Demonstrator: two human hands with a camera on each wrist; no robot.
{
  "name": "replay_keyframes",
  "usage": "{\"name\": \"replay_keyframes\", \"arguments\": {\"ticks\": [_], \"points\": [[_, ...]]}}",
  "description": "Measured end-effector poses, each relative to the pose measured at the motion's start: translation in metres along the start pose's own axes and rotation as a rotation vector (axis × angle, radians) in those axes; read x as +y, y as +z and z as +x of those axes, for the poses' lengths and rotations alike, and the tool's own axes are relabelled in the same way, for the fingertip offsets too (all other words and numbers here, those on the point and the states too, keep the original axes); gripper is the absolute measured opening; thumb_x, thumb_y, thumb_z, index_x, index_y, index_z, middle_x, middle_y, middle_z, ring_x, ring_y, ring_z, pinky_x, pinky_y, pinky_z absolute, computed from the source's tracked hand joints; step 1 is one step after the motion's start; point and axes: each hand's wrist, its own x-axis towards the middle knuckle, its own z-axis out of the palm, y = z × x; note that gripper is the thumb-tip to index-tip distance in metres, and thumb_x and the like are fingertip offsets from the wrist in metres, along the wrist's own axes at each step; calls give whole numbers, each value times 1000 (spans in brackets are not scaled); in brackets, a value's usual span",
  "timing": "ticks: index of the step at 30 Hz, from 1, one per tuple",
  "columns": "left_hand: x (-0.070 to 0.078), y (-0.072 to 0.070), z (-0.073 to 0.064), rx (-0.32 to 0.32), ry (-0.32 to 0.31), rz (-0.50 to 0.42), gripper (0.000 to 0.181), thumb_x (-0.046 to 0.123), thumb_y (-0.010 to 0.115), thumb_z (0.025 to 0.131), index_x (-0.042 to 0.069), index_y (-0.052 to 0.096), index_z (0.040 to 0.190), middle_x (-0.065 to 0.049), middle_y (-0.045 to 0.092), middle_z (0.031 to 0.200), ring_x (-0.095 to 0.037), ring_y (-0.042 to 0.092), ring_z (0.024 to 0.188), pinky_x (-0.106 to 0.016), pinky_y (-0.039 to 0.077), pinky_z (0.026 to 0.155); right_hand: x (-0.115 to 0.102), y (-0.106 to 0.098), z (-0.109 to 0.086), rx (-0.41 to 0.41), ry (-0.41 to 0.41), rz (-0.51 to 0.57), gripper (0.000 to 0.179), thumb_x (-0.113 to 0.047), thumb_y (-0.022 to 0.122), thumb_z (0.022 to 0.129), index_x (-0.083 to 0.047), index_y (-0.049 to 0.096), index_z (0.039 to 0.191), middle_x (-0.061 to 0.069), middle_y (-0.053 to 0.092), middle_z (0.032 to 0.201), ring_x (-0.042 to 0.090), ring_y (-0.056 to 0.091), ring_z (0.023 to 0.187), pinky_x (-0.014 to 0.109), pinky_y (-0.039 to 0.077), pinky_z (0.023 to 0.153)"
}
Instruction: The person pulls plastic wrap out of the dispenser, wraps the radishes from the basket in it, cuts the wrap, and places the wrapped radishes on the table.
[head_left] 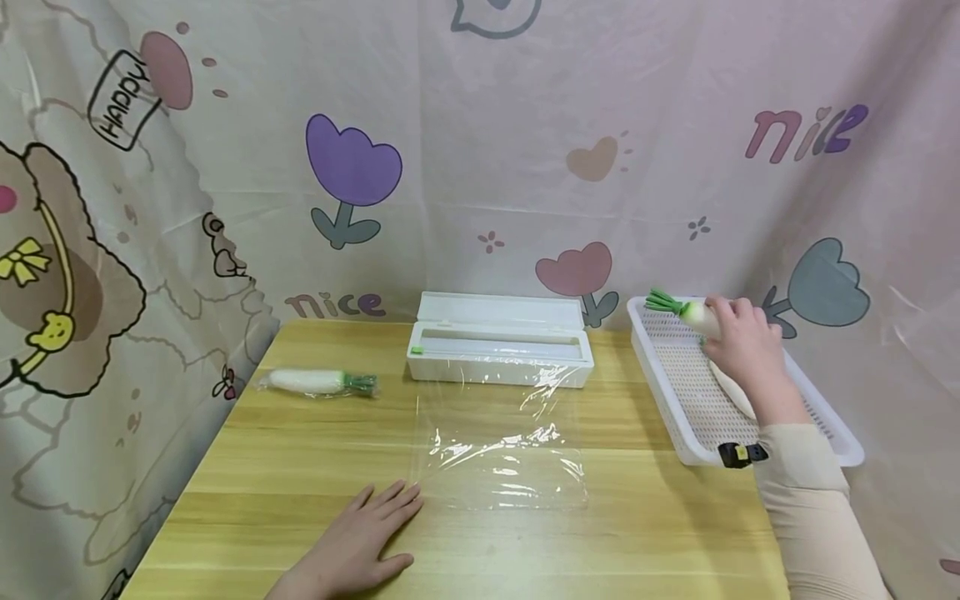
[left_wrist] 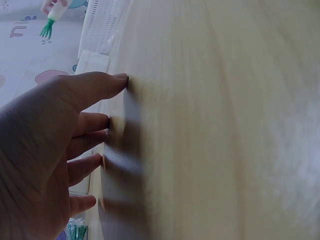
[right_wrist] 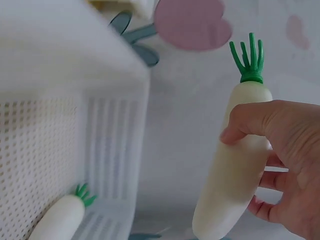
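Note:
My right hand (head_left: pixel 750 346) grips a white radish (right_wrist: pixel 232 160) with green stalks, holding it up over the white plastic basket (head_left: pixel 667 408). A second radish (head_left: pixel 729 385) lies inside the basket, partly hidden by my arm. With fingers spread, my left hand (head_left: pixel 360 537) rests on the wooden table, its fingertips by the near left corner of a clear sheet of cling film (head_left: pixel 498 458). That sheet stretches toward me from a white wrap dispenser box (head_left: pixel 498 371), whose lid stands up. In the left wrist view the left thumb and fingers touch the tabletop.
At the table's left lies another radish (head_left: pixel 307 382) wrapped in clear film. Behind the table hangs a printed curtain (head_left: pixel 480 167), close to the dispenser and basket. The basket's raised rim runs along the table's right side.

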Motion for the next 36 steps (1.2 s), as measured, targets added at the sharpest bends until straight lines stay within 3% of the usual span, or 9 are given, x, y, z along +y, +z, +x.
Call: {"name": "replay_keyframes", "arguments": {"ticks": [8, 13, 17, 23, 27, 36], "points": [[0, 3, 0, 27, -2, 31, 67, 56, 56, 91, 18, 47, 145, 1, 46, 151, -27, 44, 139, -59, 36, 108, -40, -6, -22, 133, -116, -5, 61, -3, 70, 72, -6, 49, 129, 27, 51, 119, 48, 48, 105, 66, 41, 79], [0, 3, 1, 27, -20, 14, 68, 55, 59, 90, 18, 46, 146, 2, 46, 151, -27, 43, 140, -60, 33, 109, -63, 8, -35, 257, -226, 45, 60, -1, 73, 68, -8, 54, 125, 24, 57, 110, 44, 55, 95, 60, 46, 72], [0, 2, 1, 28, -22, 8, 68, 55, 58, 90, 18, 46, 146, 2, 46, 151, -27, 43, 140, -60, 32, 109, -84, 21, -45, 306, -299, 105, 61, -1, 76, 65, -9, 57, 123, 21, 59, 107, 41, 56, 92, 56, 46, 70], [2, 3, 1, 26, -16, 9, 67, 56, 57, 91, 18, 47, 145, 1, 47, 150, -28, 44, 139, -60, 34, 108, -116, 42, -62, 280, -383, 162, 66, -4, 81, 63, -10, 59, 124, 18, 62, 111, 37, 60, 93, 51, 49, 71], [2, 3, 1, -10, -30, -20, 67, 56, 56, 91, 19, 46, 146, 2, 46, 152, -28, 42, 140, -61, 33, 109, -136, 56, -71, 259, -445, 176, 66, -4, 82, 61, -10, 60, 123, 16, 63, 109, 35, 61, 93, 48, 51, 73], [1, 3, 3, -20, -45, -34, 68, 56, 58, 90, 20, 46, 146, 3, 46, 151, -27, 42, 141, -60, 32, 109, -174, 91, -88, 114, -480, 196, 64, -8, 83, 64, -14, 61, 123, 10, 63, 111, 31, 62, 101, 47, 53, 82]]}}
